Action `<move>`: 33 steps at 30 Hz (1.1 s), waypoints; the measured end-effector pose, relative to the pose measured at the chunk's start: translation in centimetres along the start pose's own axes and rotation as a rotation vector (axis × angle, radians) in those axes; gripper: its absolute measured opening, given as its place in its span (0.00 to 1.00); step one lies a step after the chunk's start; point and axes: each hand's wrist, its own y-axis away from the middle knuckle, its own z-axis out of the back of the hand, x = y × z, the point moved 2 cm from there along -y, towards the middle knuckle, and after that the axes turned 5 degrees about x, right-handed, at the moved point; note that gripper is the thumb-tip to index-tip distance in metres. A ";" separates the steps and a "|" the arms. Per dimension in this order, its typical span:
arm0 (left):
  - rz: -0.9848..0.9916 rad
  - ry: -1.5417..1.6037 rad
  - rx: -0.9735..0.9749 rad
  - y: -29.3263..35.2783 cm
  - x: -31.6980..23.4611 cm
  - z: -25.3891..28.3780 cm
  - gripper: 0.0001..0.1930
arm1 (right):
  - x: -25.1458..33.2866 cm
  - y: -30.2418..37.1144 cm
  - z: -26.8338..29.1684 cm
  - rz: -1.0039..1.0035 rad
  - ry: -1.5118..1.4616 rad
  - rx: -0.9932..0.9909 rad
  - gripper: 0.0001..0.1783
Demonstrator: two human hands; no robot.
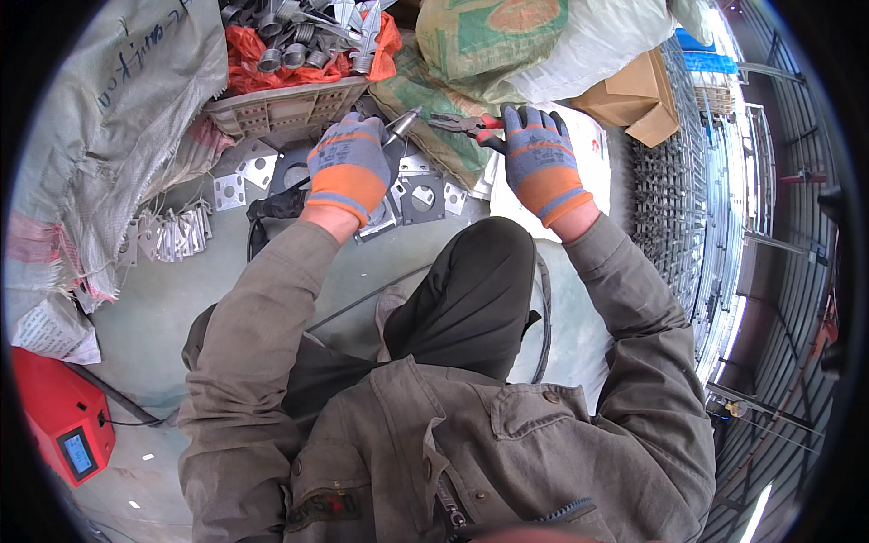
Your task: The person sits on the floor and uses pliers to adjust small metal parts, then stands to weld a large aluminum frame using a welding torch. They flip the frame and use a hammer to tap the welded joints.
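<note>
Both my hands wear grey and orange work gloves. My left hand (349,168) is closed around what looks like a welding torch; its tapered metal nozzle (404,124) sticks out at the upper right, and a black handle end (277,204) shows at the lower left. Between thumb and fingers of my right hand (543,163) are pliers (460,123) with red and black handles, their jaws pointing left toward the nozzle. Flat metal plates with holes (424,197) lie beneath and beside my left hand. The glove hides the torch's middle.
A grey plastic crate (288,110) holds metal parts on red plastic. Woven sacks (493,41) and a cardboard box (634,95) stand behind. Small plates (177,232) lie at left, near a red machine with a display (62,416). Stacked wire mesh (668,199) rises at right.
</note>
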 end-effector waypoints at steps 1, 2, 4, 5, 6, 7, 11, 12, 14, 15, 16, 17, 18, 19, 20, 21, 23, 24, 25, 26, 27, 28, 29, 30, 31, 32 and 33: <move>0.002 0.000 0.005 0.0 0.0 0.0 0.14 | 0.1 0.0 -0.1 -0.002 0.004 -0.003 0.29; 0.000 0.013 0.006 -0.1 -0.1 0.0 0.14 | 0.1 -0.1 -0.1 0.001 0.005 -0.010 0.29; -0.001 0.032 -0.005 -0.2 -0.1 -0.2 0.14 | 0.2 -0.2 -0.1 -0.001 -0.004 -0.014 0.29; 0.002 0.019 0.007 -0.3 -0.1 -0.3 0.14 | 0.3 -0.2 0.0 -0.003 0.007 -0.013 0.29; 0.002 0.007 0.014 -0.3 -0.1 -0.4 0.14 | 0.3 -0.3 0.0 -0.003 0.013 -0.016 0.29; -0.003 -0.006 0.015 -0.4 0.0 -0.6 0.14 | 0.4 -0.4 0.0 -0.008 0.019 -0.011 0.29; -0.021 0.011 0.007 -0.7 0.2 -1.1 0.18 | 0.5 -0.9 -0.1 -0.020 0.055 0.043 0.36; -0.023 0.016 0.004 -0.7 0.2 -1.2 0.18 | 0.5 -1.0 -0.1 -0.009 0.065 0.018 0.36; -0.026 0.020 -0.001 -0.7 0.1 -1.3 0.17 | 0.6 -1.2 -0.1 -0.003 0.085 0.005 0.37; -0.027 0.019 -0.003 -0.7 0.0 -1.3 0.17 | 0.6 -1.2 0.0 -0.007 0.095 0.017 0.37; -0.025 0.018 -0.004 -0.7 -0.1 -1.3 0.17 | 0.6 -1.2 0.1 -0.012 0.105 0.029 0.37; -0.023 0.018 -0.001 -0.6 -0.2 -1.3 0.16 | 0.6 -1.2 0.2 -0.011 0.109 0.025 0.36; -0.018 0.019 0.003 -0.6 -0.3 -1.2 0.15 | 0.7 -1.3 0.4 -0.009 0.114 0.021 0.35; -0.013 0.019 0.011 -0.6 -0.5 -1.3 0.14 | 0.7 -1.3 0.6 -0.009 0.114 0.006 0.35; -0.006 0.012 0.025 -0.6 -0.7 -1.3 0.13 | 0.7 -1.3 0.8 -0.020 0.120 0.035 0.34; 0.003 0.003 0.043 -0.7 -0.8 -1.4 0.12 | 0.7 -1.3 0.9 -0.031 0.120 0.053 0.33; 0.006 -0.010 0.058 -0.8 -1.0 -1.6 0.12 | 0.8 -1.4 1.1 -0.048 0.137 0.097 0.30; 0.000 -0.013 0.053 -0.9 -1.1 -1.7 0.12 | 0.9 -1.5 1.2 -0.055 0.156 0.123 0.29; -0.001 -0.022 0.059 -1.0 -1.1 -1.9 0.12 | 0.9 -1.5 1.2 -0.064 0.170 0.165 0.27; -0.001 -0.016 0.047 -1.0 -1.1 -2.0 0.12 | 0.9 -1.4 1.3 -0.044 0.180 0.163 0.26; 0.004 -0.017 0.043 -1.1 -1.1 -2.2 0.12 | 0.9 -1.3 1.5 -0.028 0.187 0.175 0.24; 0.012 -0.018 0.050 -1.1 -1.1 -2.4 0.12 | 0.9 -1.2 1.6 -0.005 0.187 0.163 0.23; 0.024 0.010 0.053 -1.2 -1.0 -2.6 0.14 | 0.9 -1.2 1.7 -0.002 0.182 0.182 0.23; 0.038 0.039 0.067 -1.3 -0.9 -2.7 0.15 | 0.9 -1.1 1.9 0.007 0.170 0.177 0.23; 0.047 0.070 0.063 -1.4 -0.9 -2.7 0.17 | 0.8 -1.1 2.0 0.009 0.158 0.189 0.24; 0.058 0.095 0.074 -1.5 -0.8 -2.8 0.19 | 0.7 -1.2 2.2 0.023 0.143 0.170 0.23; 0.064 0.121 0.068 -1.7 -0.7 -2.7 0.21 | 0.6 -1.3 2.4 0.029 0.125 0.167 0.23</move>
